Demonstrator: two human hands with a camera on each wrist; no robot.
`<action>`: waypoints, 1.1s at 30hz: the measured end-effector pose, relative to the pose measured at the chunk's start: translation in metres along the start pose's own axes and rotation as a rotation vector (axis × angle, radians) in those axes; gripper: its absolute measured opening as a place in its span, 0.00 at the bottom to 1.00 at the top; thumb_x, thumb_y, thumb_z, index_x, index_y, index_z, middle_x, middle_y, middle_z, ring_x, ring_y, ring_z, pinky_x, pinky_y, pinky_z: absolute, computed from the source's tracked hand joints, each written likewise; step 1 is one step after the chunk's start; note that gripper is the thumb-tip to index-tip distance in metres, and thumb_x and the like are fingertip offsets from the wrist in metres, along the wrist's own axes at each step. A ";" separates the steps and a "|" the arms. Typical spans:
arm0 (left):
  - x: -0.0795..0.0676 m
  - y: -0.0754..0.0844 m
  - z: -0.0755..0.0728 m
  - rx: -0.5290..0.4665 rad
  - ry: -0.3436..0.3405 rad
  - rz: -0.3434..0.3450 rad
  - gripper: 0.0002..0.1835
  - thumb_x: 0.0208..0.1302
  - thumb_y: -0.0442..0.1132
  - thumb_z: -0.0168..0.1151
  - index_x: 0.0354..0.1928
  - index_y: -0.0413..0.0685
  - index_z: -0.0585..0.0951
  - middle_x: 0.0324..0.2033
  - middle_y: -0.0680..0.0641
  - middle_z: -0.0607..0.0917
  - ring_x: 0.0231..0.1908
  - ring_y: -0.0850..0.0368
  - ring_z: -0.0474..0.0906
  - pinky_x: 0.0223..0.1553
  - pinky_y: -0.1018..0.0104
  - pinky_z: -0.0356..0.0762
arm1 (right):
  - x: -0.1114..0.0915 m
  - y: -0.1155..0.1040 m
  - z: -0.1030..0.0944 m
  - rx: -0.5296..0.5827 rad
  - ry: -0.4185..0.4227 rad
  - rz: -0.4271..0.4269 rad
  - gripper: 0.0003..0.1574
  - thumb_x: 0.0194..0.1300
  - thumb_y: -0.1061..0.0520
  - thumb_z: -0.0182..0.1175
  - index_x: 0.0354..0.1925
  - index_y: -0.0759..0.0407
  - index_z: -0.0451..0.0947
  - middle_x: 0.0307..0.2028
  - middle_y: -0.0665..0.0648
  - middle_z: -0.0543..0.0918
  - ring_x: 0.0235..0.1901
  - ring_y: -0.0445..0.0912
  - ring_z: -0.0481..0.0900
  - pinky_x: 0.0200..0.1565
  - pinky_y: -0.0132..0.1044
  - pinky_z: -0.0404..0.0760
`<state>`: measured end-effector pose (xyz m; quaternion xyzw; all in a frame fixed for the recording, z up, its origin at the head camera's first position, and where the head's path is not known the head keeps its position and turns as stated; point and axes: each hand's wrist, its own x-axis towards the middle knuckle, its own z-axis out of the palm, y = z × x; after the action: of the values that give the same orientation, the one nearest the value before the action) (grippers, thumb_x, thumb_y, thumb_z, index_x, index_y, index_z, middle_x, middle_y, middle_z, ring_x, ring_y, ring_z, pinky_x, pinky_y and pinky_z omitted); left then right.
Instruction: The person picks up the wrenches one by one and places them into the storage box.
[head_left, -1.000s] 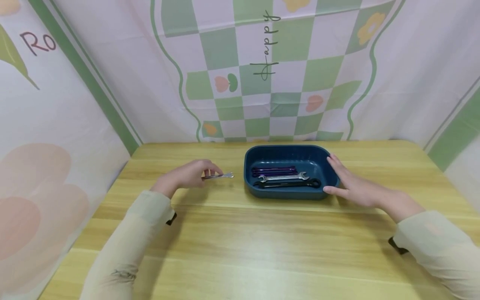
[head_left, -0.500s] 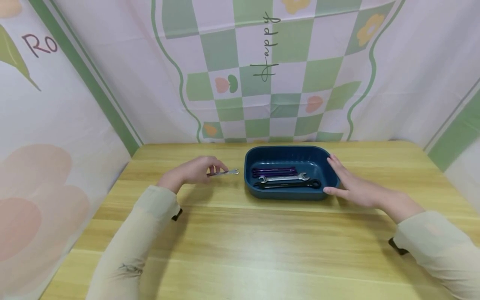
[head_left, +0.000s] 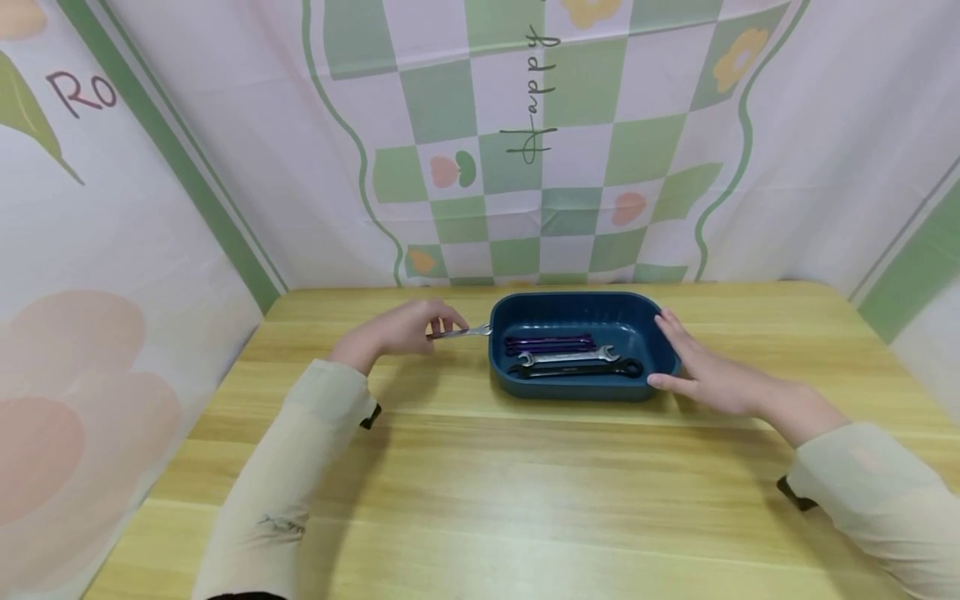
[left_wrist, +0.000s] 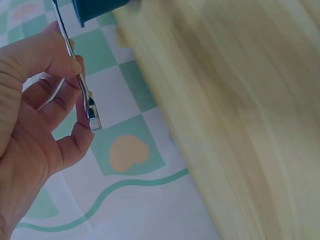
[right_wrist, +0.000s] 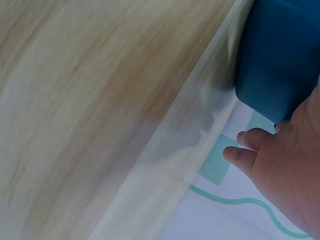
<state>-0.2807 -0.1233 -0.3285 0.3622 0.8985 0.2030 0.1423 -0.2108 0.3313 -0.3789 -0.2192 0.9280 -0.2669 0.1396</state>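
My left hand (head_left: 415,327) pinches a silver wrench (head_left: 471,332) between thumb and fingers, just left of a dark blue bin (head_left: 585,389). The wrench's open end overlaps the bin's left rim in the head view. In the left wrist view the wrench (left_wrist: 75,67) runs past the thumb tip, its other end by the little finger. My right hand (head_left: 712,371) rests on the bin's right end, thumb at the front and fingers spread along the side. Inside the bin lie purple wrenches (head_left: 551,343), another silver wrench (head_left: 570,357) and a black wrench (head_left: 577,369).
The bin stands near the back of a wooden table (head_left: 480,492). Behind it hangs a printed cloth (head_left: 510,208) with green checks, which also covers the left and right sides.
My left hand has moved right and slightly toward the back with the silver wrench, bringing its tip to the bin's left rim. The right hand and the bin have stayed in place.
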 end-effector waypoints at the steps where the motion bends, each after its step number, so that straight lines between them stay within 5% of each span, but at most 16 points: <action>1: 0.001 0.001 -0.001 -0.002 -0.001 -0.007 0.32 0.54 0.15 0.60 0.60 0.44 0.83 0.46 0.44 0.84 0.46 0.50 0.78 0.49 0.57 0.80 | 0.000 0.000 0.000 0.000 0.000 -0.001 0.62 0.78 0.43 0.56 0.81 0.60 0.21 0.78 0.63 0.20 0.74 0.77 0.37 0.65 0.77 0.48; 33: 0.046 0.031 -0.004 -0.016 -0.042 0.015 0.33 0.56 0.16 0.55 0.63 0.46 0.83 0.53 0.48 0.82 0.49 0.52 0.76 0.48 0.63 0.79 | -0.001 0.000 0.001 0.011 0.003 0.000 0.62 0.78 0.44 0.56 0.80 0.59 0.21 0.78 0.62 0.19 0.74 0.77 0.36 0.65 0.77 0.48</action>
<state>-0.2962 -0.0717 -0.3159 0.3719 0.8910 0.2034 0.1624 -0.2099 0.3309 -0.3793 -0.2179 0.9267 -0.2724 0.1395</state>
